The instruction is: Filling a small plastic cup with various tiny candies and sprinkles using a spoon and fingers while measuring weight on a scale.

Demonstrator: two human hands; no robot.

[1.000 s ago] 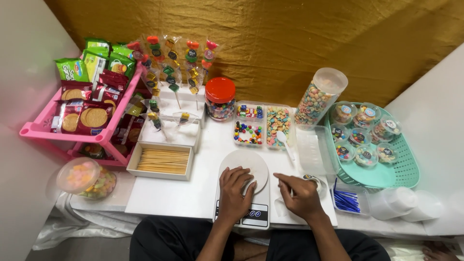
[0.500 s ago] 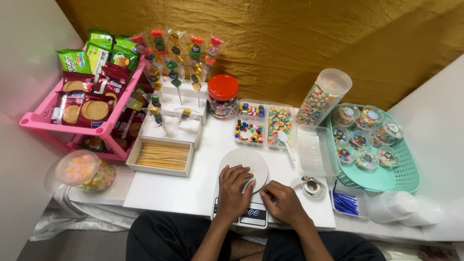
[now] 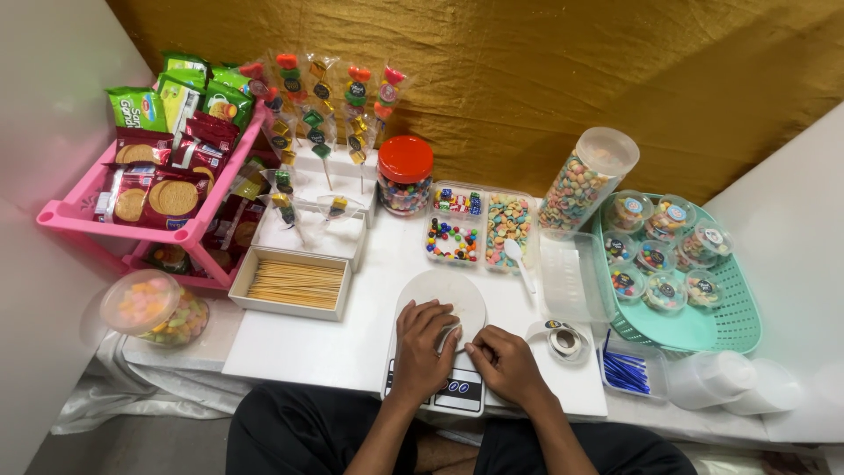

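Two hands over one kitchen scale (image 3: 437,387): left hand (image 3: 424,352) closed on one small clear cup (image 3: 447,336), right hand (image 3: 507,362) pinching its edge.

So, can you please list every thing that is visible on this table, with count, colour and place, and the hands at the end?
kitchen scale: one, white, front centre, under both hands
wooden skewers box: one, pale, left of the scale
pink rack: one, holds snack packets, far left
candy skewers: several, wrapped, standing at the back
red-lid jar: one, clear, behind the scale
divided candy tray: one, clear, with a white spoon
tall candy container: one, clear, tilted
green basket: one, holds small lidded cups
tape roll: one, clear, right of the scale
blue sticks box: one, front right
round candy tub: one, clear, front left
left hand: on the scale
right hand: beside it, fingertips pinched together
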